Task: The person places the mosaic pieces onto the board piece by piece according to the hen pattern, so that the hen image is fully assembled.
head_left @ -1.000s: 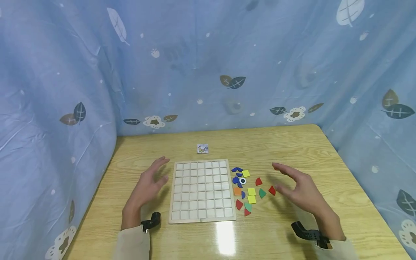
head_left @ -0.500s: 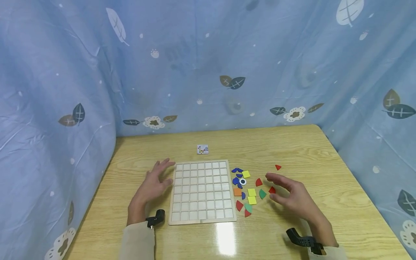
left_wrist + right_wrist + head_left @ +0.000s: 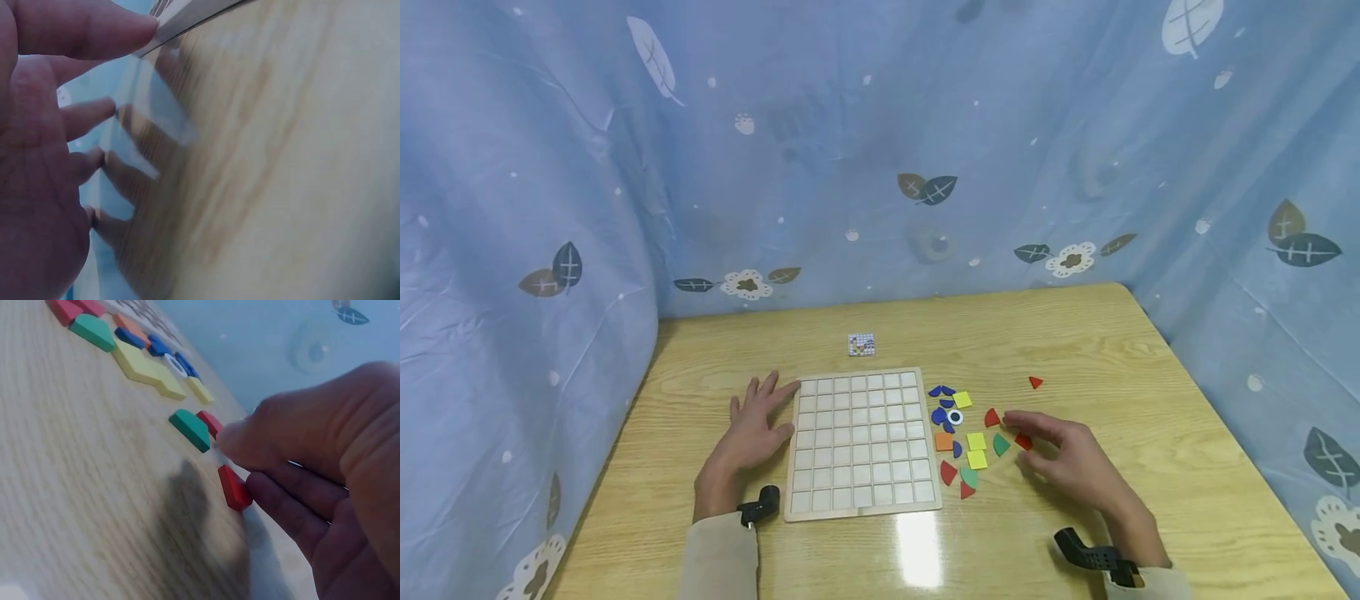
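Observation:
The wooden grid board point(image 3: 865, 442), with its pale square cells, lies flat on the table. At its left edge my left hand point(image 3: 748, 433) spreads its fingers, and the thumb point(image 3: 94, 31) touches the board's rim in the left wrist view. My right hand point(image 3: 1071, 458) reaches low over a red quarter-circle piece point(image 3: 1024, 442), thumb and index finger apart. In the right wrist view a fingertip is right beside that red piece point(image 3: 234, 487); whether it touches cannot be told. Close by lie another red quarter-circle piece point(image 3: 992, 417) and a green one point(image 3: 1001, 445).
Yellow squares point(image 3: 976, 442), an orange square point(image 3: 943, 442), several blue pieces point(image 3: 938, 415) and a white ring piece point(image 3: 955, 417) lie along the board's right side. A small red triangle point(image 3: 1036, 382) lies farther back. A small pattern card point(image 3: 861, 344) is behind the board.
My left hand has moved right and come to the board's left edge, fingers spreading. My right hand has moved left and down to the red quarter-circle piece, uncovering the small red triangle.

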`<state>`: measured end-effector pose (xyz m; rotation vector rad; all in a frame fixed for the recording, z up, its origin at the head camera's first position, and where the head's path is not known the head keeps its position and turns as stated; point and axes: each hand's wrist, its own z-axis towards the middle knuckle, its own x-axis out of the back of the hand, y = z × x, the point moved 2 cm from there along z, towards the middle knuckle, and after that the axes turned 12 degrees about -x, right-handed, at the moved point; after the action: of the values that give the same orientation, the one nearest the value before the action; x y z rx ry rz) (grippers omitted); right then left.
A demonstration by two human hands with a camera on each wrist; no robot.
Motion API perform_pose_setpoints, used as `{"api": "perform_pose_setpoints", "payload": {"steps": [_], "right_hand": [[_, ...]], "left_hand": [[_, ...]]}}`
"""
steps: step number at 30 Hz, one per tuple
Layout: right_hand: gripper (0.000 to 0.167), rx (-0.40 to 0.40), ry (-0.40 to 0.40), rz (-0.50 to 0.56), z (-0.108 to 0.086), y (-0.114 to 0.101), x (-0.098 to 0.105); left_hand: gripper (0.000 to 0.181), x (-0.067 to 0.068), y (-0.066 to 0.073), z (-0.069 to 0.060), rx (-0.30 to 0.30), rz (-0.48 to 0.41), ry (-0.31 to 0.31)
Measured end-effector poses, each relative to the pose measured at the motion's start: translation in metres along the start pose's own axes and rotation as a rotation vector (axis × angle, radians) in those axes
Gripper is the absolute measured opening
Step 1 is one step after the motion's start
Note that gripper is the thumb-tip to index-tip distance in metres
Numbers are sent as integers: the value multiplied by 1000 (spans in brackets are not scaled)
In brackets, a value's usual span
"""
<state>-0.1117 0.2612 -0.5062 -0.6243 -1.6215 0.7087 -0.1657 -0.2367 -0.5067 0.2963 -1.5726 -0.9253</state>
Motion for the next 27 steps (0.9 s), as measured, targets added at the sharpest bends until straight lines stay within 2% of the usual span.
{"api": "perform_pose_setpoints", "payload": {"steps": [7, 17, 27], "right_hand": [[57, 45, 94, -70, 1, -2, 6], [53, 66, 148, -142, 2, 2, 7], [44, 141, 338, -182, -6, 5, 0]], "left_hand": [[76, 3, -2, -1, 12, -16, -19], [78, 1, -3, 1, 14, -28, -30], [79, 0, -1, 0, 7, -61, -29]]}}
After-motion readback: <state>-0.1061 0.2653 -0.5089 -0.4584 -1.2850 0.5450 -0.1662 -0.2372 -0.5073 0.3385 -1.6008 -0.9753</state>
